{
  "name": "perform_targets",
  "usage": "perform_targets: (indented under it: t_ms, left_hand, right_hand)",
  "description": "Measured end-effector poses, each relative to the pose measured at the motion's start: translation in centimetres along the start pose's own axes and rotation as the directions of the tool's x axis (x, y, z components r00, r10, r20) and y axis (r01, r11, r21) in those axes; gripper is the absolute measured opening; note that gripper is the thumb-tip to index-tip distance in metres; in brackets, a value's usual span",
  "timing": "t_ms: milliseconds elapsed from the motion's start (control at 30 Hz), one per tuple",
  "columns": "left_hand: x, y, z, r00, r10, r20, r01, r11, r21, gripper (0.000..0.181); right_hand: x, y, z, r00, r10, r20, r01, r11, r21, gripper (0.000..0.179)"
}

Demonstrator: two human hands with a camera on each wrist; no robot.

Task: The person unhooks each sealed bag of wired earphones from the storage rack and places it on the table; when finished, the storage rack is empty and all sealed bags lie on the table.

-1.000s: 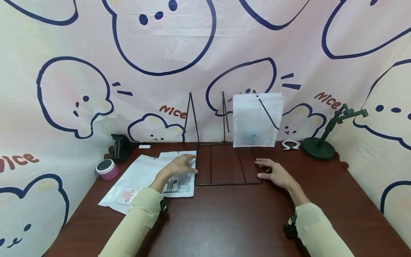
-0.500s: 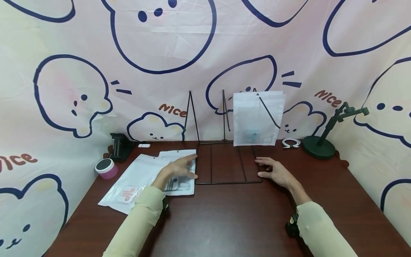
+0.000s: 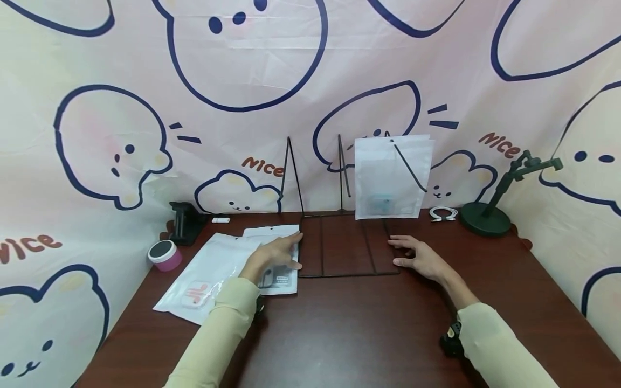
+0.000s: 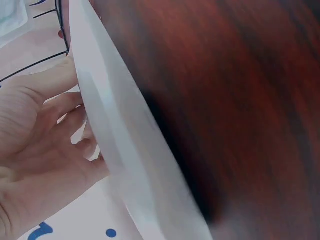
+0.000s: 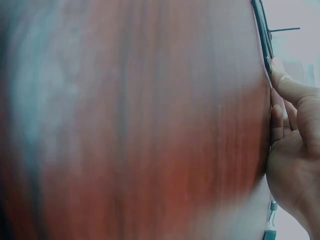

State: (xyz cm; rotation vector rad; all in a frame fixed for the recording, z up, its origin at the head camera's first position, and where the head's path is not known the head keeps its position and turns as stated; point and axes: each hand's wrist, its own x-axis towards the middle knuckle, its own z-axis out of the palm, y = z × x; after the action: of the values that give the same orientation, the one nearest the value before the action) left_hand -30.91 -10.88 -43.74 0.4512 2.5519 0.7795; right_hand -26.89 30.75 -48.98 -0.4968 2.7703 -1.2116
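A black wire display rack [image 3: 346,275] stands on the table, its flat base toward me and its prongs rising at the back. My left hand [image 3: 275,254] is at the base's left side, fingers spread and thumb near the front corner, over the white pouches. At the right side lies my right hand [image 3: 421,260], its fingers loosely bent beside the frame. Neither hand is seen closed round the wire; the exact contact is hard to tell. A white pouch [image 3: 393,175] hangs from the rack's right prong. In the left wrist view, the left hand [image 4: 45,130] shows behind a pouch edge.
White pouches [image 3: 213,269] lie flat left of the rack, one overlapping another. Further left are a pink-and-white jar [image 3: 165,256] and a black stand [image 3: 186,223]. A small white item [image 3: 220,220], a coiled white cable [image 3: 442,214] and a green stand [image 3: 487,218] line the back.
The left thumb has slid slightly toward the rack's front corner. The view has shifted a little; the rack, pouches and right hand keep nearly the same places.
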Motion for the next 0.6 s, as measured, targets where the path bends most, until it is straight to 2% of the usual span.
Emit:
perform_targets:
  t_ms: [100, 267, 333, 400, 467, 533, 600]
  left_hand:
    - [0.1, 0.4, -0.1, 1.000, -0.001, 0.006, 0.001, 0.999, 0.032, 0.095]
    - [0.2, 0.9, 0.2, 1.000, -0.006, 0.006, 0.006, 0.999, 0.037, 0.095]
    - [0.3, 0.8, 0.3, 1.000, -0.014, 0.004, 0.014, 1.000, 0.024, 0.095]
    - [0.2, 0.7, 0.4, 1.000, -0.027, -0.002, 0.027, 0.999, 0.020, 0.095]
    - [0.1, 0.6, 0.5, 0.999, -0.037, -0.008, 0.037, 0.999, 0.004, 0.095]
    - [0.2, 0.5, 0.6, 0.999, -0.039, -0.015, 0.039, 0.999, 0.006, 0.095]
    - [0.4, 0.5, 0.7, 0.999, -0.033, -0.015, 0.033, 0.999, 0.006, 0.095]
  right_hand:
    - [0.0, -0.2, -0.4, 1.000, -0.008, 0.020, 0.008, 1.000, -0.003, 0.056]
    - [-0.4, -0.8, -1.8, 0.996, -0.004, 0.085, 0.002, 1.000, 0.020, 0.058]
    - [-0.6, -1.3, -2.7, 0.997, 0.017, 0.074, -0.019, 1.000, 0.023, 0.056]
    - [-0.7, -2.2, -3.8, 0.999, 0.048, 0.026, -0.050, 0.997, 0.066, 0.054]
    - [-0.7, -3.1, -4.9, 0.994, 0.080, -0.077, -0.072, 0.992, 0.103, 0.050]
    - [-0.9, -4.0, -6.1, 0.974, 0.109, -0.199, -0.081, 0.986, 0.145, 0.048]
    - [-1.2, -4.8, -7.4, 0.937, 0.132, -0.323, -0.074, 0.979, 0.188, 0.047]
